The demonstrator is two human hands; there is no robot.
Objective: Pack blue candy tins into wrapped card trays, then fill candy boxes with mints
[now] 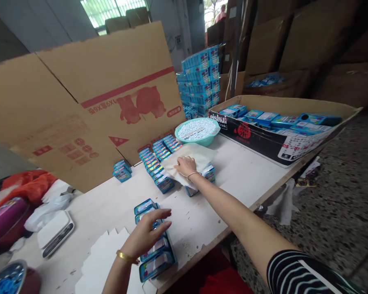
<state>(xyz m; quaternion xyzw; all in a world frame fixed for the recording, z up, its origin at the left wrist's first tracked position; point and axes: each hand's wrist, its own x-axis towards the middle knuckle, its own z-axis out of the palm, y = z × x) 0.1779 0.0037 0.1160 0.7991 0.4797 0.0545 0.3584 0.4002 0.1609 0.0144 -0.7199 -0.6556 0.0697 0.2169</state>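
My left hand (149, 232) is open, thumb and fingers apart, just above a row of blue small boxes (155, 264) near the front edge of the table. It hides the middle of that row. Farther out, my right hand (186, 166) has its bent fingers on a thin cream sheet (205, 153), which they appear to grip; the fingertips are partly hidden. The sheet lies over more blue boxes (209, 173), covering most of them. Beside it, to the left, stand rows of the same boxes (155, 169), packed tightly.
A turquoise basin (199, 131) of pale pellets is behind the sheet. An open carton (257, 134) of blue boxes stands right. A large cardboard panel (104, 102) walls the back. White card sheets (102, 261), a scale (55, 233) and a metal bowl (15, 275) lie left.
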